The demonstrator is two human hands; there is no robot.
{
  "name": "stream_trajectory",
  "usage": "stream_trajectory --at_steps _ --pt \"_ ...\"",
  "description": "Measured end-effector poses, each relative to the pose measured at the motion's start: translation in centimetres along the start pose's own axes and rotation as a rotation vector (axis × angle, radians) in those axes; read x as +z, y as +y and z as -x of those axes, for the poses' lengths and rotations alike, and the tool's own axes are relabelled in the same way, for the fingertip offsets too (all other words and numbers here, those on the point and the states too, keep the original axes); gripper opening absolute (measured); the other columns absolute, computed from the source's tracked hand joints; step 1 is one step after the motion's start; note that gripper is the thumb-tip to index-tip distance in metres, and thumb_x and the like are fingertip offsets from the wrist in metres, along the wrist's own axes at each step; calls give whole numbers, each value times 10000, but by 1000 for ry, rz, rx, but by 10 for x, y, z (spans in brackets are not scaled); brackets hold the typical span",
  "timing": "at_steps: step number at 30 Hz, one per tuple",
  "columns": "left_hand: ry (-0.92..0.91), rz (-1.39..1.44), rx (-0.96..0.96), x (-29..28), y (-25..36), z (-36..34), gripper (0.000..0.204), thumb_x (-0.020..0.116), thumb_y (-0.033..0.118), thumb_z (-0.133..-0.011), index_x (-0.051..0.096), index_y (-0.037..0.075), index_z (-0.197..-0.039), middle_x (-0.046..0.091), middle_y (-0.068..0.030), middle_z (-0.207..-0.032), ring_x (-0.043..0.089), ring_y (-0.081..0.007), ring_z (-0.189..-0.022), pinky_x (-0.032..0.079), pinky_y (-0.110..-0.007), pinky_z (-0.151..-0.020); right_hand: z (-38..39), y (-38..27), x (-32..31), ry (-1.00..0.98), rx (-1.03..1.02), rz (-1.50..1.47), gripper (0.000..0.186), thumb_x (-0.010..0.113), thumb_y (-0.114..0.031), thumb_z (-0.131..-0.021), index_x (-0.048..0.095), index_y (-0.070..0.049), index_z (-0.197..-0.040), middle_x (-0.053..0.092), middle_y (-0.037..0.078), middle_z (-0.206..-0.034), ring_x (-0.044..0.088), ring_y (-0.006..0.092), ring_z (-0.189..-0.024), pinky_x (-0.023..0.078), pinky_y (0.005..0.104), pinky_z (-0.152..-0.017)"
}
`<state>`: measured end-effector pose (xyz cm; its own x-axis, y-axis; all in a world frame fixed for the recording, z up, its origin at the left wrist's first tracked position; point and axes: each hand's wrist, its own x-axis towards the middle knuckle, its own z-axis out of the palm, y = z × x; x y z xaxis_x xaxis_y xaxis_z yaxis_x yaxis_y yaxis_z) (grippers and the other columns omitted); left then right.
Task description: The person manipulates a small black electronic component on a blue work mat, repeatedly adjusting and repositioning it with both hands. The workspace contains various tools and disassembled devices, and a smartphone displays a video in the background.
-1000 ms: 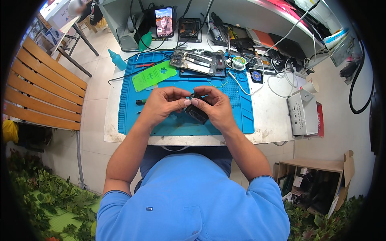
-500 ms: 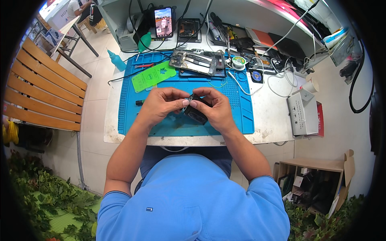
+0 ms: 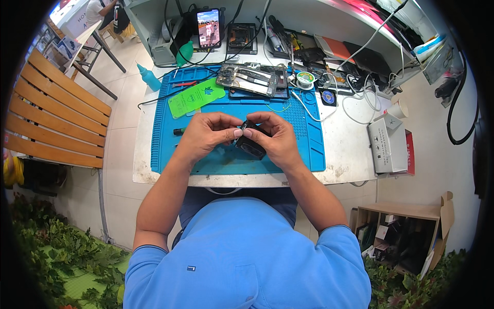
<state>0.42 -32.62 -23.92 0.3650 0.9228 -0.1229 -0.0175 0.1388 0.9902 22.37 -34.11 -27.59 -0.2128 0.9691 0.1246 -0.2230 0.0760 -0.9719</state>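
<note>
Above the front of the blue repair mat [image 3: 216,167], my two hands meet over a small dark device part [image 3: 250,148], black and boxy, whose exact kind I cannot make out. My right hand [image 3: 276,139] grips its body between thumb and curled fingers. At its upper left end, the thumb and forefinger of my left hand [image 3: 205,136] pinch close; a pale sliver shows at these fingertips. The fingers cover much of that end. Behind my hands lie an opened phone [image 3: 247,80] with its insides bare and a bright green card [image 3: 197,99].
A lit phone [image 3: 209,28] stands upright at the back, near a green air blower [image 3: 184,53]. A blue squeeze bottle [image 3: 148,78] is at left. Solder spool [image 3: 305,79], tools and white cables [image 3: 358,98] crowd the right. A white box [image 3: 387,144] sits at the right edge.
Hardly anything differs. My fingertips have shifted very slightly at the end of the dark part, and both hands keep their place and grip.
</note>
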Motion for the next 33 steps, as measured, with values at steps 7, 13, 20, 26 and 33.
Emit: stream_trajectory --at_steps 7,13,20,26,33 --pt "-4 -1 4 0 0 1 283 845 134 -875 761 -24 -1094 764 -76 -881 682 -98 -742 555 -237 -685 0 0 1 2 -3 11 350 812 -80 -907 666 8 -1213 726 96 -1080 709 145 -978 585 287 -859" --pt "3 -6 21 1 1 1 279 851 134 -869 770 -31 -1078 761 -81 -866 676 -99 -725 549 -236 -666 0 0 1 -5 -4 -1 347 809 -78 -909 666 8 -1214 723 97 -1087 705 142 -986 582 283 -866" --pt "-1 -34 21 1 1 1 277 850 130 -871 772 -39 -1077 762 -84 -862 674 -96 -723 547 -234 -662 0 -3 2 -6 -1 19 336 804 -75 -913 668 8 -1209 727 93 -1077 702 139 -987 580 282 -872" --pt "-11 -29 24 1 2 2 281 848 125 -873 768 -43 -1083 766 -89 -873 686 -99 -741 563 -241 -680 1 -2 1 -8 11 6 335 804 -79 -914 668 12 -1206 729 91 -1081 700 134 -989 579 284 -877" --pt "-18 -19 20 1 1 1 291 858 135 -867 764 -45 -1075 766 -90 -870 688 -100 -740 569 -242 -680 0 1 0 -9 -17 23 311 809 -72 -907 668 8 -1172 728 87 -1078 700 133 -989 576 287 -892"
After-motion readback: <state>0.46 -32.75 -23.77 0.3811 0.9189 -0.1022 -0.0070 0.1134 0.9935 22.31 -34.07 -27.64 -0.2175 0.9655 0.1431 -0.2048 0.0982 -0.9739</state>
